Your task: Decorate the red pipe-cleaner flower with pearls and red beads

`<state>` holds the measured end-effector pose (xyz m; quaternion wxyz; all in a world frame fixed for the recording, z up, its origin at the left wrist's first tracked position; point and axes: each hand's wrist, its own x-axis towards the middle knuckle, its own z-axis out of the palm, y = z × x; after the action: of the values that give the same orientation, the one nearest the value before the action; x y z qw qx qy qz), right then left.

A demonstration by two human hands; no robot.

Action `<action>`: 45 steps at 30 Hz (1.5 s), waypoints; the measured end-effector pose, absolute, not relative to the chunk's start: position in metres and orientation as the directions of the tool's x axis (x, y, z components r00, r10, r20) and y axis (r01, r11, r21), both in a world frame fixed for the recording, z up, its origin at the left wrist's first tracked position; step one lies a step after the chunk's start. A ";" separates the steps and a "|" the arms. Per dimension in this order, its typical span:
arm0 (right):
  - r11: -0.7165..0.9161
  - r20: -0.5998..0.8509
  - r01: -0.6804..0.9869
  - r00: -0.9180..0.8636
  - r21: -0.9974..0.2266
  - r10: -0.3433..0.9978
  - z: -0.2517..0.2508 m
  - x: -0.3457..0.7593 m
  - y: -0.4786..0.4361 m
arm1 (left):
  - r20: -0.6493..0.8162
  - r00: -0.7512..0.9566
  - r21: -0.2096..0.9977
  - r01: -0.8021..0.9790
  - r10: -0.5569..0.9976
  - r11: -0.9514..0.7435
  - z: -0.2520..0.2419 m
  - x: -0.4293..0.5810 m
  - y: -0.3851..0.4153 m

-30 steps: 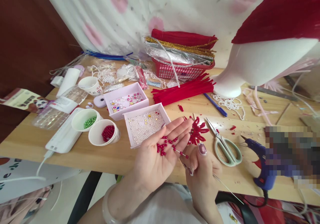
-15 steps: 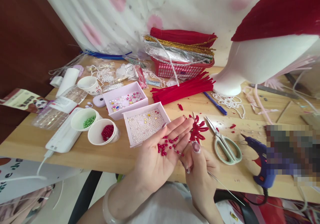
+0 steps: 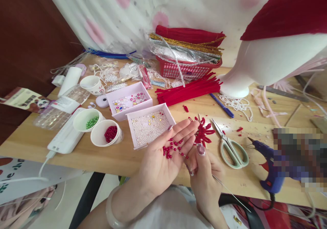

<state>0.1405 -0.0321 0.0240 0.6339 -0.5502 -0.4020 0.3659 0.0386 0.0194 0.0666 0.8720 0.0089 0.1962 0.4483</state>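
Palm up and flat, my left hand (image 3: 157, 171) carries several small red beads (image 3: 167, 152) in its hollow. Its fingers are stretched out. My right hand (image 3: 206, 176) is closed in a pinch on a thin wire (image 3: 233, 195), whose long tail sticks out toward the lower right. At the wire's other end, over the left palm, are a few red beads. Just behind the hands lies a red fuzzy flower (image 3: 204, 132) with narrow petals, partly hidden by the fingers. Green-handled scissors (image 3: 233, 150) lie right of it.
A box of white pearls (image 3: 130, 126) and a box of gems (image 3: 109, 108) stand left of the hands. Farther left are cups of red beads (image 3: 110, 134) and green beads (image 3: 92, 122). Red stems (image 3: 189, 90) lie behind; a glue gun (image 3: 272, 174) is at right.
The camera view has shifted slightly, so the table things appear a little to the right. Both hands keep nearly the same pose, with the beads still in the left palm.
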 end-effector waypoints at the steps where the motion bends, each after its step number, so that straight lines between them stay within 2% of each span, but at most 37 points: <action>1: 0.118 0.099 -0.023 0.408 -0.993 0.908 0.023 0.141 -0.032 | -0.339 0.521 0.192 -0.777 0.784 0.599 0.066 0.039 0.020; 9: 0.103 0.070 -0.066 0.381 -0.992 0.922 0.020 0.143 -0.030 | -0.362 0.503 0.168 -0.793 0.785 0.586 0.067 0.039 0.025; 13: 0.092 0.072 -0.035 0.377 -0.995 0.923 0.026 0.142 -0.026 | -0.375 0.507 0.199 -0.774 0.776 0.601 0.067 0.039 0.026; 18: 0.122 0.140 0.071 0.366 -0.990 0.920 0.034 0.141 -0.023 | -0.389 0.507 0.251 -0.746 0.769 0.618 0.065 0.039 0.024; 28: 0.083 0.183 0.280 0.354 -0.957 0.917 0.037 0.148 -0.028 | -0.401 0.527 0.219 -0.739 0.749 0.637 0.060 0.042 0.025; 34: 0.159 0.286 0.429 0.249 -0.889 0.925 0.043 0.148 -0.029 | -0.385 0.529 0.246 -0.731 0.757 0.636 0.055 0.043 0.021; 41: 0.074 0.192 0.400 0.262 -0.914 0.946 0.047 0.150 -0.025 | -0.407 0.545 0.254 -0.704 0.733 0.664 0.055 0.039 0.022; 45: 0.087 0.198 0.458 0.201 -0.885 0.959 0.053 0.151 -0.021 | -0.405 0.582 0.263 -0.664 0.705 0.700 0.055 0.039 0.023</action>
<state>0.1511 -0.0207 0.0526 0.4652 -0.6196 -0.5719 0.2694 0.0391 0.0234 0.0550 0.8884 0.0416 0.2461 0.3853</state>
